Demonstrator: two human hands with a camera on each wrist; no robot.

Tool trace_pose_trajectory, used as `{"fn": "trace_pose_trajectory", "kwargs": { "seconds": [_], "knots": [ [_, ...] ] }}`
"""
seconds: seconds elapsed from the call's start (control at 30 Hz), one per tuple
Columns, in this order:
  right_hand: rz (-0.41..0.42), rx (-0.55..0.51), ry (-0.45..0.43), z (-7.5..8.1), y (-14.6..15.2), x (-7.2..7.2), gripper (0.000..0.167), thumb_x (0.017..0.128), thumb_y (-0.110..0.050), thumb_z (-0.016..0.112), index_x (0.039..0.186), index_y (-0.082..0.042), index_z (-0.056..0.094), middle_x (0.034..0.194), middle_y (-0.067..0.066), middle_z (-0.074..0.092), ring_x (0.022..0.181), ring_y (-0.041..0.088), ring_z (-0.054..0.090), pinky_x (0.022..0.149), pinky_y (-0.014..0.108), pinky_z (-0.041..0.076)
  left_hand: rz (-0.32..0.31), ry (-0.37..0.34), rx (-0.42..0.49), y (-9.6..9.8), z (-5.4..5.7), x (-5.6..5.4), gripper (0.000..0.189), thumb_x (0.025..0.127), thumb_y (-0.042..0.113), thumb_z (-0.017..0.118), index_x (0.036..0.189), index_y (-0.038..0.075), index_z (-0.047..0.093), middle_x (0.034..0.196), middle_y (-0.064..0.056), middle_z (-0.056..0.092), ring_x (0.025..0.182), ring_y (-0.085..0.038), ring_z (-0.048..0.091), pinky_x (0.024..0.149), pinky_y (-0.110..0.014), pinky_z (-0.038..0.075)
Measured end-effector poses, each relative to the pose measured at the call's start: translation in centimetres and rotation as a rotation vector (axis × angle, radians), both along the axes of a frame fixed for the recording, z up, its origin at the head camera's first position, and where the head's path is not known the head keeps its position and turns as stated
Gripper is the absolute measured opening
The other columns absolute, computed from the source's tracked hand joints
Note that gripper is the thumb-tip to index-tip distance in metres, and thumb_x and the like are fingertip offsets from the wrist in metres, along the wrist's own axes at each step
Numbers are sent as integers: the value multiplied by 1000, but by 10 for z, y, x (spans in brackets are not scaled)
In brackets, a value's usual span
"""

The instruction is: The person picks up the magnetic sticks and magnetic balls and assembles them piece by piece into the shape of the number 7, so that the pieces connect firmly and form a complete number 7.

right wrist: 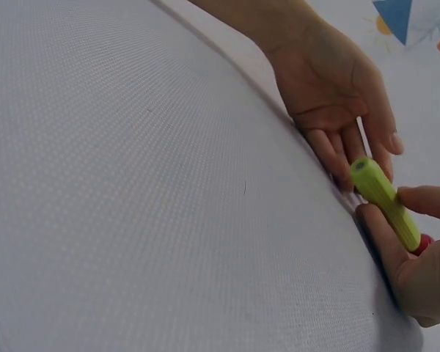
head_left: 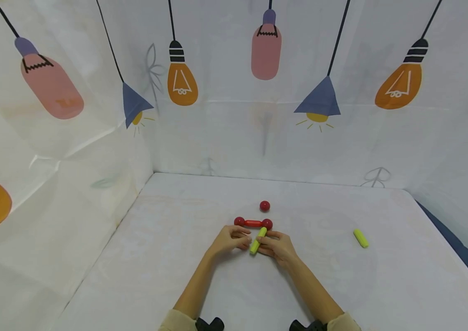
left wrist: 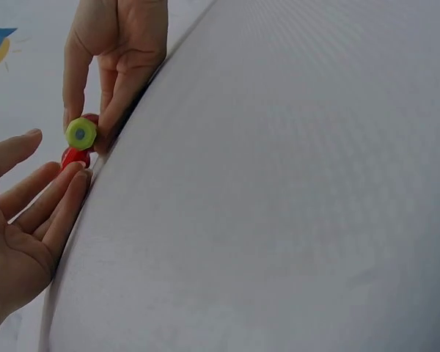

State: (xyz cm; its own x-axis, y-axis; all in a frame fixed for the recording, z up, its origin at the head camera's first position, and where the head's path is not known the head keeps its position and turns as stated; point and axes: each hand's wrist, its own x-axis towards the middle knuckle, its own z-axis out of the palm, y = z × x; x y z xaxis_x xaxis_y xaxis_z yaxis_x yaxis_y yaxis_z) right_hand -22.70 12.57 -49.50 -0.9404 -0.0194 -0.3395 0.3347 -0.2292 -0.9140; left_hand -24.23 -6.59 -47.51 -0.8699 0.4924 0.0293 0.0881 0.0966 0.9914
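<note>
Loosely relaxed, your left hand [head_left: 230, 239] sits by the left red ball [head_left: 239, 221] and red stick [head_left: 253, 224]; can't tell if it's touching. Next, a third red ball [head_left: 265, 206] behind the right red ball [head_left: 267, 224]. Your right hand [head_left: 278, 248] pinches the lime stick [head_left: 256, 246], far end at that right ball. Spare lime stick [head_left: 360, 238] lies well off right.

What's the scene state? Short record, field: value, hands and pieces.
Row, left to right: glossy red ball, red plastic-looking rod, second red ball
Right hand: pinches yellow-green ridged plastic-looking rod
Held rod's far end: at second red ball; joined or not, unclear
Left hand: near red rod; no piece visibly held
Apart: third red ball, beyond row; other yellow-green rod, far right
Surface: white table
</note>
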Motion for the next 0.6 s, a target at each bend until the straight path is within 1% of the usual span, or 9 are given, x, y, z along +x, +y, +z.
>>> {"fn": "trace_pose_trajectory", "kwargs": {
  "seconds": [0.1,0.17,0.3,0.43,0.6],
  "knots": [
    [8,-13,1,0,0,0,55,86,1,64,129,19,36,99,22,65,80,24,68,73,38,55,-30,31,-24,4,1,2,31,86,1,61,111,-18,57,94,-29,67,79,-19,68,67,-24,53],
    [12,-20,4,0,0,-1,54,86,1,63,129,20,36,98,21,65,80,24,68,73,38,55,-40,26,-31,7,2,3,32,85,1,62,111,-17,58,97,-30,66,81,-16,67,67,-22,51],
    [19,-32,13,0,0,-1,53,86,2,62,128,21,37,95,20,66,79,23,68,73,37,55,-47,6,-27,10,1,2,34,84,2,63,111,-18,57,99,-31,65,84,-18,68,69,-21,51],
    [31,-57,24,1,0,1,53,86,4,61,129,22,35,97,22,65,80,22,68,75,37,54,-48,-3,-35,12,0,1,35,85,3,64,112,-17,57,100,-30,65,85,-21,68,69,-22,52],
    [45,-73,22,2,2,2,56,87,4,60,131,22,32,99,23,65,81,22,68,76,34,54,-48,-7,-51,15,-1,1,37,84,5,65,114,-16,57,100,-28,66,81,-17,68,67,-23,53]
  ]
}}
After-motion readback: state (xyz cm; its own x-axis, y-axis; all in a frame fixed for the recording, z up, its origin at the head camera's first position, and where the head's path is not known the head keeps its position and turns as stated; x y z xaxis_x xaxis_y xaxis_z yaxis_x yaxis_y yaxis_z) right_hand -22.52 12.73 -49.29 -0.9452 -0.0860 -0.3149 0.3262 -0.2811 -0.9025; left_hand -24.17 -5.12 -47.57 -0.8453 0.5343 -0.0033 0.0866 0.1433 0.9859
